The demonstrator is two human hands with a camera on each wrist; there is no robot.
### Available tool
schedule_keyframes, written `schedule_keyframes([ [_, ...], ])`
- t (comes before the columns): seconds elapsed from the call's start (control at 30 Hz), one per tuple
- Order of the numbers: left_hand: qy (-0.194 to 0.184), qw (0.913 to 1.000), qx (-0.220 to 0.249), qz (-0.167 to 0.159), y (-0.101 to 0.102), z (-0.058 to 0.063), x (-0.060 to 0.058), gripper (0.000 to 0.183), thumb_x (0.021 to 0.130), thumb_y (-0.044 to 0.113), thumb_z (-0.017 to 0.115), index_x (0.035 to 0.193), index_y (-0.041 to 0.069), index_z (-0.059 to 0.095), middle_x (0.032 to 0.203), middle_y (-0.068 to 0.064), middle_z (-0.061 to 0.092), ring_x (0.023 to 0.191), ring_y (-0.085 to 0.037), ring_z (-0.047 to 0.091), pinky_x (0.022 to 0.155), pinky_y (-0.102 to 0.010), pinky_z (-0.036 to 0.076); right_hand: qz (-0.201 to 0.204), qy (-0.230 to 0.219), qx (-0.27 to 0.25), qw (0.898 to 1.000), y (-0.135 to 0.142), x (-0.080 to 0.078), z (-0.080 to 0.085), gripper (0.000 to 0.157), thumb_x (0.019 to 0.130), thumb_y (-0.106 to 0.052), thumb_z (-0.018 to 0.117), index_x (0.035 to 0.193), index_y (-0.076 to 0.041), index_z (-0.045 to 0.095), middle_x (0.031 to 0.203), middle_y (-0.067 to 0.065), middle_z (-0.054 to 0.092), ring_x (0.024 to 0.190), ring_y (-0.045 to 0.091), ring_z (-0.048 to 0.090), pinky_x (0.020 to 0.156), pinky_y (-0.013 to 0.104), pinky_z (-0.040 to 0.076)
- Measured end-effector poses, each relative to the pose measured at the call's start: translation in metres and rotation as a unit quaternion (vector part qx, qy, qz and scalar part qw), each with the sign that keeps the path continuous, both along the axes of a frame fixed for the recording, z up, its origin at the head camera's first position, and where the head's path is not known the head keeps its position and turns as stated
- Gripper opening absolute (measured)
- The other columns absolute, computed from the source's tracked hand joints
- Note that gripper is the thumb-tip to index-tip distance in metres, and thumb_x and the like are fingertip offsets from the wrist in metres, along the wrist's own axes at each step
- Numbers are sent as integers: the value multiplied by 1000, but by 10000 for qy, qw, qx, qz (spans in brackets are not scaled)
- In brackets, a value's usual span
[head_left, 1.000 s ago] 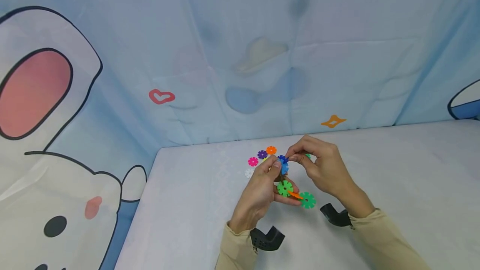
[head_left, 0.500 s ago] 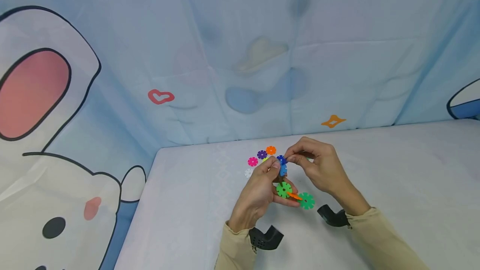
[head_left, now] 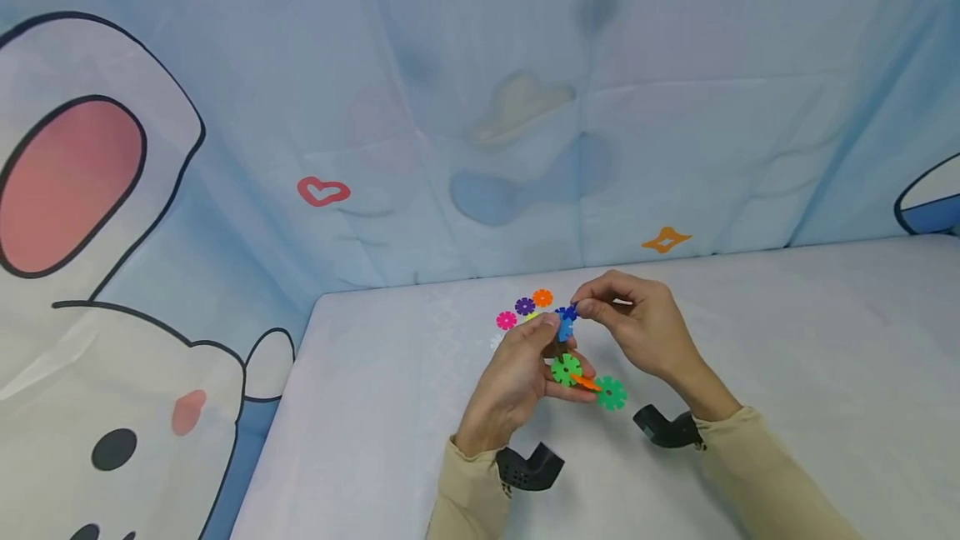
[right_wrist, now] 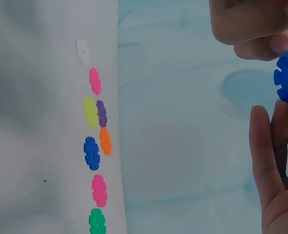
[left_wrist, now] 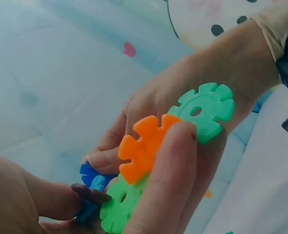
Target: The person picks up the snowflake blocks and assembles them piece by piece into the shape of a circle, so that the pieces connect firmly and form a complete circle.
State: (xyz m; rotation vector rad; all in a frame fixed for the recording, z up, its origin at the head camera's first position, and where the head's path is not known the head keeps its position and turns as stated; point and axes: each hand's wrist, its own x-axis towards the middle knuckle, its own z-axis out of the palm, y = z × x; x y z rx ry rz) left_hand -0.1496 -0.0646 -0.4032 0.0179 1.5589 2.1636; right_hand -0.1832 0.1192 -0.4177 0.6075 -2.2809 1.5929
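My left hand [head_left: 510,365] holds a chain of notched plastic snowflake discs. A light blue disc [head_left: 566,329] is pinched near its thumb, and a brown disc [left_wrist: 90,192] sits edge-on beside it. From there hang a light green disc [head_left: 566,370], an orange disc [left_wrist: 144,146] and a teal green disc [left_wrist: 202,112], slotted one into another. My right hand [head_left: 648,323] pinches a dark blue disc [right_wrist: 283,80] between thumb and fingers, right at the light blue one. In the left wrist view, fingers partly hide the dark blue disc.
Loose discs lie in a row on the white table [head_left: 375,407] near its back edge: white [right_wrist: 82,51], pink [right_wrist: 95,81], yellow [right_wrist: 91,112], purple [right_wrist: 102,113], orange [right_wrist: 106,141], blue [right_wrist: 91,153] and others. A printed curtain [head_left: 450,107] hangs behind.
The hands and the chain have shifted slightly up and left. The dark blue disc has tilted a little in my right fingertips while staying at the light blue one.
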Motion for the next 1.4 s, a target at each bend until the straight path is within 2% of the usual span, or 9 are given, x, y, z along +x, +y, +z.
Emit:
schedule_keyframes([
  [0.27, 67, 9999, 89, -9, 2, 2, 0, 29, 113, 25, 46, 101, 4, 62, 91, -5, 62, 75, -16, 73, 70, -50, 67, -92, 132, -2, 9999, 1, 1, 3, 11, 93, 4, 76, 99, -5, 76, 94, 8, 76, 88, -1, 68, 88, 7, 55],
  [0.43, 169, 9997, 83, -127, 0, 4, 1, 29, 114, 26, 45, 99, 5, 59, 90, -5, 61, 75, -17, 73, 70, -47, 67, -145, 446, 19, 9989, 0, 1, 4, 15, 90, 8, 77, 97, -5, 76, 92, 5, 75, 87, -2, 69, 89, 7, 54],
  [0.63, 192, 9994, 106, -286, -3, 4, 2, 32, 116, 27, 41, 99, 7, 59, 89, -6, 61, 75, -16, 71, 73, -49, 67, -262, 877, 22, 9958, -5, 3, 7, 20, 84, 13, 81, 91, -6, 77, 87, 0, 74, 83, 1, 69, 87, 7, 55],
  [0.87, 166, 9994, 90, -293, -4, 5, 2, 31, 116, 24, 39, 97, 8, 58, 88, -6, 61, 74, -16, 70, 73, -50, 67, -304, 883, -105, 9956, -8, 6, 7, 22, 82, 15, 81, 88, -6, 78, 84, 1, 74, 80, 2, 68, 84, 8, 56],
  [1.17, 197, 9994, 19, -281, -2, 6, 4, 33, 117, 23, 37, 96, 8, 59, 88, -6, 60, 69, -16, 69, 72, -53, 66, -205, 655, -233, 9974, -6, 8, 9, 24, 83, 14, 82, 88, -10, 81, 83, 0, 75, 81, 3, 70, 83, 11, 58],
  [1.23, 194, 9995, 4, -265, -2, 5, 4, 33, 117, 24, 38, 99, 7, 60, 88, -6, 60, 69, -16, 70, 71, -54, 66, -186, 632, -211, 9976, -6, 9, 9, 24, 82, 14, 82, 87, -10, 81, 82, -1, 76, 81, 3, 71, 82, 11, 58],
  [1.4, 131, 9996, 37, -249, -2, 4, 4, 32, 116, 23, 39, 113, 5, 66, 88, -5, 60, 68, -16, 70, 71, -53, 66, -163, 953, -122, 9952, -8, 9, 10, 27, 78, 15, 84, 86, -10, 81, 82, -2, 76, 79, 3, 70, 79, 11, 57],
])
